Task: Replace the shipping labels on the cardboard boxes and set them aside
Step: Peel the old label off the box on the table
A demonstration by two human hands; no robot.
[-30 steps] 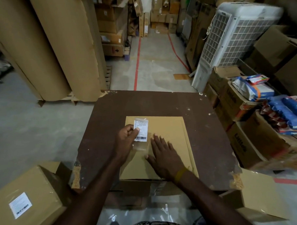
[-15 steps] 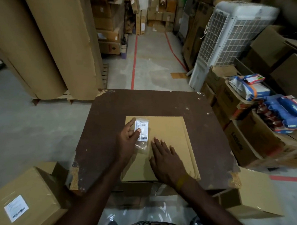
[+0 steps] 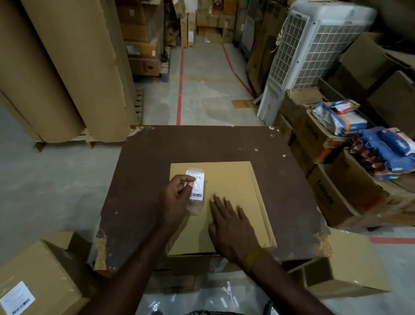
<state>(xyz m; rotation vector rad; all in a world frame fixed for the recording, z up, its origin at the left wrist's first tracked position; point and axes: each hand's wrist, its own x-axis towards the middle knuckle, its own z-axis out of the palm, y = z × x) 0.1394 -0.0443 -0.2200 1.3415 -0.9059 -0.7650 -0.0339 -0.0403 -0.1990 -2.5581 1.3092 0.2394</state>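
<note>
Your left hand [image 3: 177,199] pinches the shipping label [image 3: 195,185] near the cardboard box's [image 3: 232,204] far left corner. Your right hand [image 3: 231,225] lies flat and released on the box, which sits at the tabletop's [image 3: 143,184] near edge.

A dark brown table [image 3: 225,142] with chipped corners stands on a grey concrete floor [image 3: 48,178]. Beyond its far left corner, large brown paper rolls [image 3: 55,68] stand upright on a pallet [image 3: 86,138]. Beyond its far right corner a white air cooler [image 3: 315,45] leans. Red floor lines [image 3: 180,87] run away from the table's far edge toward stacked cartons [image 3: 142,41] at the back. Right of the table, blue and white packets [image 3: 391,151] lie piled on open cartons. Below its near edge, clear plastic [image 3: 196,300] lies on the floor.
</note>
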